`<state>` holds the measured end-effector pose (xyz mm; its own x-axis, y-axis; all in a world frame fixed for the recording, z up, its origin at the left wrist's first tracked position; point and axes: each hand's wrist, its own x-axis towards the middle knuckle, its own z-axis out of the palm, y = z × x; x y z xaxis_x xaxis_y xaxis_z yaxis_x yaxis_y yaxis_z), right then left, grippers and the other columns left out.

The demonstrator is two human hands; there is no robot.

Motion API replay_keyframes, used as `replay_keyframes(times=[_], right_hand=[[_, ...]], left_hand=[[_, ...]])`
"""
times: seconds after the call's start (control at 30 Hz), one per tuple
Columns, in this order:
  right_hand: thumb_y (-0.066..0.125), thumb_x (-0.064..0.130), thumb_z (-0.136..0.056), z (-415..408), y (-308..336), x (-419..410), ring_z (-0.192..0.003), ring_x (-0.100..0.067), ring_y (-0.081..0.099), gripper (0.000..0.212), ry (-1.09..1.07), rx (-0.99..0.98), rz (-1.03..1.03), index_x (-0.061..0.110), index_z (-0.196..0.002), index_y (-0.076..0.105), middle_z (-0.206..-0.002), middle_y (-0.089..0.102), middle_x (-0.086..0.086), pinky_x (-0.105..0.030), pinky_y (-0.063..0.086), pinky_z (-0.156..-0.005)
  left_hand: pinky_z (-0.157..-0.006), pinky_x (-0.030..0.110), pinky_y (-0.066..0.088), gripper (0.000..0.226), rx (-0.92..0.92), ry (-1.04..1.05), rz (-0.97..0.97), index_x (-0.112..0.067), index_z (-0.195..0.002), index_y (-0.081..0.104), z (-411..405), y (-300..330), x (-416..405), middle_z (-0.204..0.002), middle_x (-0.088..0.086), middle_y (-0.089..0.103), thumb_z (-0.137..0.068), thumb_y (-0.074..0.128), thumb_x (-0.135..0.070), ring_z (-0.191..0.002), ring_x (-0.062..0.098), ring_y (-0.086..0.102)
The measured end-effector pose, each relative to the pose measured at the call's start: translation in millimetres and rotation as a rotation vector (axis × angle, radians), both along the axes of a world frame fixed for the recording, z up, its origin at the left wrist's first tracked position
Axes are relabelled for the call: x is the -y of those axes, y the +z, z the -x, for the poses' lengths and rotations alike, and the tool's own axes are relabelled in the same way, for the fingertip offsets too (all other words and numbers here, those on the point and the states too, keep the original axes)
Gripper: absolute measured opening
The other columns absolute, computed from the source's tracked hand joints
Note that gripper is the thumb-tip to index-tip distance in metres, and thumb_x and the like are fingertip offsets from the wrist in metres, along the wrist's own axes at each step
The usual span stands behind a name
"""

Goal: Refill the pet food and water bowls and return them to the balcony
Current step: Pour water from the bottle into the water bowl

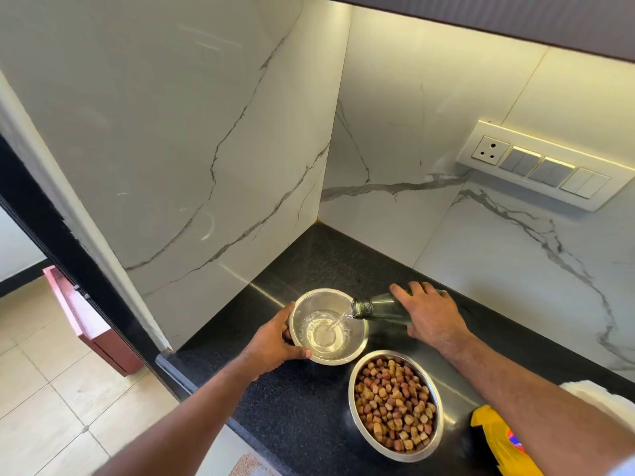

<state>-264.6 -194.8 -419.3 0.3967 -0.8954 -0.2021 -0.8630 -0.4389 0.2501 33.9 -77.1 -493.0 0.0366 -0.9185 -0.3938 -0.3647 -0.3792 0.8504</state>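
Note:
Two steel bowls stand on a black granite counter [309, 407]. The water bowl [355, 347] is the farther one and holds a shallow pool of water. My left hand [275, 341] grips its left rim. My right hand [429, 314] holds a green glass bottle [378, 307] tipped sideways, its mouth over the bowl's right edge, and a thin stream of water runs into the bowl. The food bowl [395, 403] sits nearer to me, to the right, full of brown kibble.
A yellow pet food bag [498, 441] lies at the lower right beside the food bowl, with something white [591, 389] behind it. Marble walls close the corner at left and back. A switch panel [546, 163] is on the back wall. Tiled floor and a reddish drawer [92, 324] lie left of the counter edge.

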Motion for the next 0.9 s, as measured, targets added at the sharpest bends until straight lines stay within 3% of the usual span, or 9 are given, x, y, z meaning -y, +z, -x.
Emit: replay_keyframes(times=[0.17, 0.33, 0.53, 0.73, 0.9], right_hand=[[0.082, 0.043, -0.079, -1, 4, 0, -0.144, -0.034, 0.039, 0.103, 0.001, -0.02, 0.002, 0.039, -0.156, 0.013, -0.156, 0.039, -0.011, -0.06, 0.042, -0.112], [0.082, 0.044, -0.08, -1, 8, 1, -0.144, -0.034, 0.039, 0.103, -0.007, -0.028, 0.005, 0.039, -0.157, 0.013, -0.157, 0.038, -0.011, -0.061, 0.042, -0.112], [0.082, 0.044, -0.08, -1, 14, 2, -0.144, -0.033, 0.038, 0.103, -0.012, -0.031, 0.015, 0.038, -0.157, 0.014, -0.157, 0.038, -0.011, -0.06, 0.042, -0.112], [0.081, 0.043, -0.08, 1, 20, 1, -0.143, -0.033, 0.039, 0.103, -0.014, -0.045, 0.036, 0.038, -0.157, 0.013, -0.156, 0.039, -0.011, -0.059, 0.043, -0.111], [0.081, 0.043, -0.08, 3, 26, 1, -0.14, -0.032, 0.043, 0.102, -0.014, -0.065, 0.069, 0.038, -0.156, 0.012, -0.153, 0.042, -0.011, -0.058, 0.046, -0.109]], left_hand=[[-0.112, 0.042, 0.042, 0.112, 0.012, 0.006, -0.016, -0.033, -0.159, 0.02, 0, 0, 1, -0.124, -0.002, 0.058, -0.073, 0.092, -0.028, -0.118, 0.018, 0.057], [-0.111, 0.039, 0.042, 0.114, 0.004, -0.006, -0.011, -0.034, -0.16, 0.018, 0, -2, 2, -0.119, -0.01, 0.053, -0.073, 0.091, -0.03, -0.114, 0.013, 0.055], [-0.115, 0.042, 0.039, 0.115, -0.003, -0.001, -0.008, -0.032, -0.16, 0.017, -1, -4, 2, -0.144, 0.001, 0.052, -0.073, 0.091, -0.03, -0.13, 0.02, 0.052], [-0.113, 0.041, 0.04, 0.115, -0.002, -0.004, -0.016, -0.032, -0.16, 0.016, -3, -9, 3, -0.14, 0.002, 0.054, -0.072, 0.091, -0.032, -0.128, 0.021, 0.054], [-0.108, 0.035, 0.041, 0.118, 0.009, -0.018, 0.0, -0.035, -0.159, 0.018, -4, -15, 5, -0.124, -0.01, 0.056, -0.069, 0.093, -0.036, -0.117, 0.011, 0.055]])
